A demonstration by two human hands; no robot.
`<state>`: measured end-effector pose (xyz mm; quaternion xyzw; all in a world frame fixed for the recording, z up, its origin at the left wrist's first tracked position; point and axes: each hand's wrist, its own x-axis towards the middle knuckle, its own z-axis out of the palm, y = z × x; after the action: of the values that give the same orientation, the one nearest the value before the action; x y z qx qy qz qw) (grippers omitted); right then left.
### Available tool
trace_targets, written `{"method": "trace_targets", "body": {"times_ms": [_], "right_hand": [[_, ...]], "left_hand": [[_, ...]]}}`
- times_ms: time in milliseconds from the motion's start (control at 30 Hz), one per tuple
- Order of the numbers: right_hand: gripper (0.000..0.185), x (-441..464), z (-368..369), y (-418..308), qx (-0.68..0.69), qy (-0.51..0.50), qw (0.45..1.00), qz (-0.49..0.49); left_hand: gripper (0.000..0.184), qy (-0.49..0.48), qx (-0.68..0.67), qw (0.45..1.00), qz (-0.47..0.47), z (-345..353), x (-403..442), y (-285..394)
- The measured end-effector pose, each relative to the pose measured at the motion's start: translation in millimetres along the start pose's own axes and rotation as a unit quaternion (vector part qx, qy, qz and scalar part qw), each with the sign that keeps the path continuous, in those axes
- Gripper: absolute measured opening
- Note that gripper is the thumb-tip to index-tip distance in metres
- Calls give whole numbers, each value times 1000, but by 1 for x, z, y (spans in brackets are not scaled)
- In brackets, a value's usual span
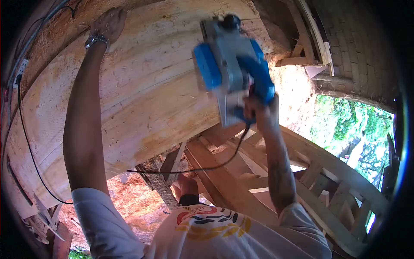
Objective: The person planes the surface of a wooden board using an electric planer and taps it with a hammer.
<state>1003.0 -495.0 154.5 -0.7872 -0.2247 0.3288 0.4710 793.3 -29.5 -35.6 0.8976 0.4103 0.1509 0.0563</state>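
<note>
My right hand [261,110] is wrapped round the rear handle of a blue and grey electric planer [233,64], which is slightly blurred. The planer is over the right part of a wide pale wooden board [142,99]; whether it touches the wood I cannot tell. A black cord [207,168] hangs from its handle and curves left. At the board's far left edge lies my left hand [110,23], palm down with nothing in it, fingers partly foreshortened, a metal bracelet [95,41] at the wrist.
Wooden frames and planks [319,185] stand at the lower right. Wood shavings [133,198] cover the ground below the board. A power strip [21,69] and cables run along the left edge. At the upper right is a brick-like surface [358,52].
</note>
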Motion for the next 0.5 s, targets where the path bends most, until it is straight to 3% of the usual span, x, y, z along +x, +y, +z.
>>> {"method": "trace_targets", "body": {"times_ms": [67, 167, 200, 233, 300, 433, 500], "right_hand": [[17, 55, 18, -26, 6, -37, 999, -28], [8, 121, 50, -53, 40, -64, 993, -92], [9, 148, 57, -54, 43, -82, 989, -118], [10, 166, 61, -55, 45, -100, 984, -144], [12, 179, 76, -73, 46, -85, 990, -103], [12, 129, 60, -45, 44, -123, 983, -130], [7, 56, 48, -36, -10, -65, 996, -68]], "left_hand": [[56, -34, -18, 999, -15, -41, -10, 29], [58, 6, 174, 976, 134, 25, 14, -35], [59, -52, -35, 998, -17, -19, 2, 5], [60, -49, -19, 999, 15, -16, 4, 3], [61, -41, 18, 996, 76, 2, 15, -24], [64, 2, -16, 999, 34, 11, 15, -26], [65, 21, -10, 1000, 12, 13, 10, -24]]}}
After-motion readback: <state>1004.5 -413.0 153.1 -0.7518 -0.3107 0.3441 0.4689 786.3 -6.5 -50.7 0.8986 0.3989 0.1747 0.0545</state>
